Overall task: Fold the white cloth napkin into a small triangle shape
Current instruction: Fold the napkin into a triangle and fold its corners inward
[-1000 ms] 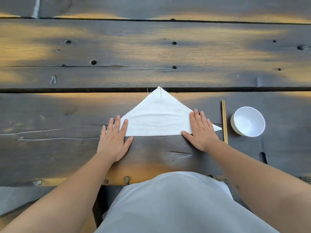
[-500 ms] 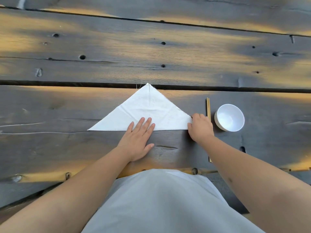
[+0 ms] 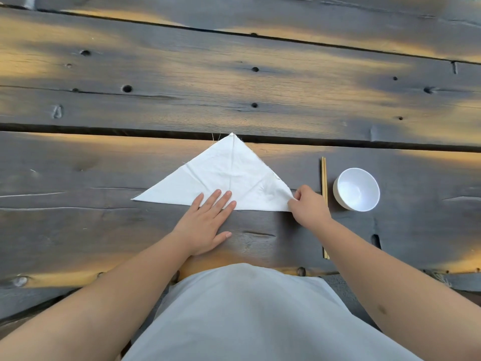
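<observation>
Napkin (image 3: 229,178): white cloth triangle lying flat on the dark wooden counter (image 3: 78,230), peak at 12 o'clock, long edge at 6.
Left hand (image 3: 205,225): fingers straight and close together, pressing flat on the long edge near its middle.
Right hand (image 3: 308,205): fingers pinching the napkin's 3 o'clock corner.
Chopsticks (image 3: 324,183): just beside that hand.
Bowl (image 3: 356,189): white, at 3 o'clock of the chopsticks.

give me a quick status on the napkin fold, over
Left hand flat on napkin base. Right hand pinches its right corner. Chopsticks beside right hand.
</observation>
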